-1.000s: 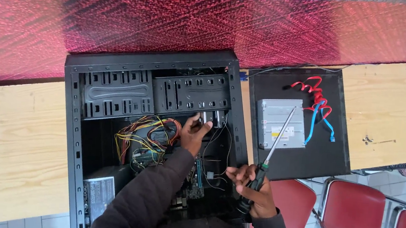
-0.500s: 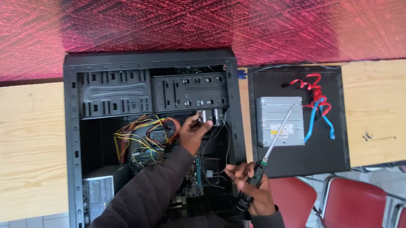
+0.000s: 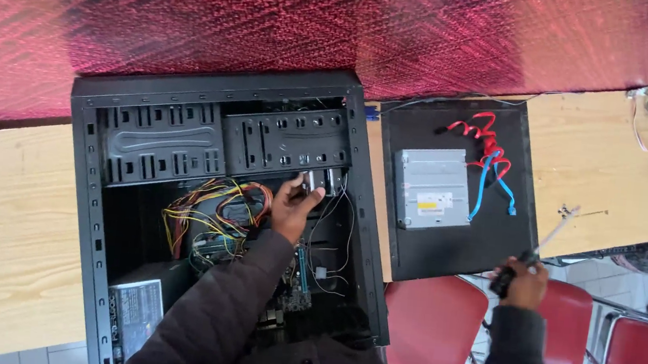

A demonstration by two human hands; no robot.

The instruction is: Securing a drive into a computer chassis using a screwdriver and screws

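Black computer case point(image 3: 84, 206), yellow-orange wires point(image 3: 202, 210) inside; red chairs point(image 3: 437, 327); red (woven-looking) cloth point(image 3: 275, 27).

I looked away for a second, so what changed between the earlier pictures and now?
The right hand, gripping the screwdriver, swung out from the case edge to the right, over the red chairs. The left hand stayed inside the open computer case on the small metal part. The drive and cables on the side panel lie as before.

A light wooden table point(image 3: 10, 239) carries an open black computer case point(image 3: 86, 183) and a black side panel point(image 3: 444, 249)
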